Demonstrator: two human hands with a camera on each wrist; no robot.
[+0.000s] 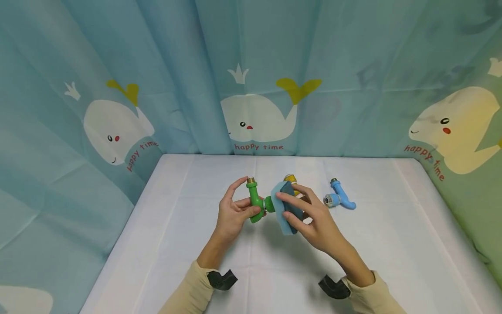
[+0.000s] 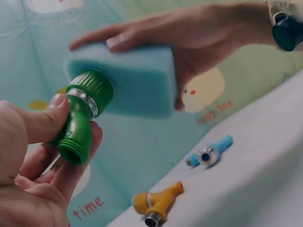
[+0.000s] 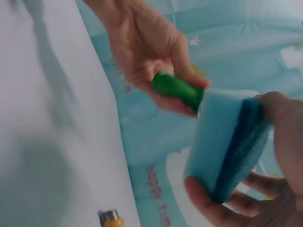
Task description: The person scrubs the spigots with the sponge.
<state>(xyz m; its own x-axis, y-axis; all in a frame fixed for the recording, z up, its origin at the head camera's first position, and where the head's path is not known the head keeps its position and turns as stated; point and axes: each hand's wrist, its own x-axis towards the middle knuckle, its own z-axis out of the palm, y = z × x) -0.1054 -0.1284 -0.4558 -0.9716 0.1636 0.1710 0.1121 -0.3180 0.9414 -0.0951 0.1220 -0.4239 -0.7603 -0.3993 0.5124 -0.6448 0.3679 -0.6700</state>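
Observation:
My left hand holds a green faucet above the table, thumb on one side and fingers on the other. Its brass threaded end points up in the head view, and the open spout faces the camera in the left wrist view. My right hand grips a sponge by its edges, light blue foam with a darker blue scouring layer. The foam side presses against the ribbed green knob of the faucet. Part of the knob is hidden behind the sponge in the right wrist view.
A yellow faucet lies on the white table, partly hidden behind the sponge in the head view. To its right lies a blue faucet. A curtain with whale prints hangs behind and beside the table.

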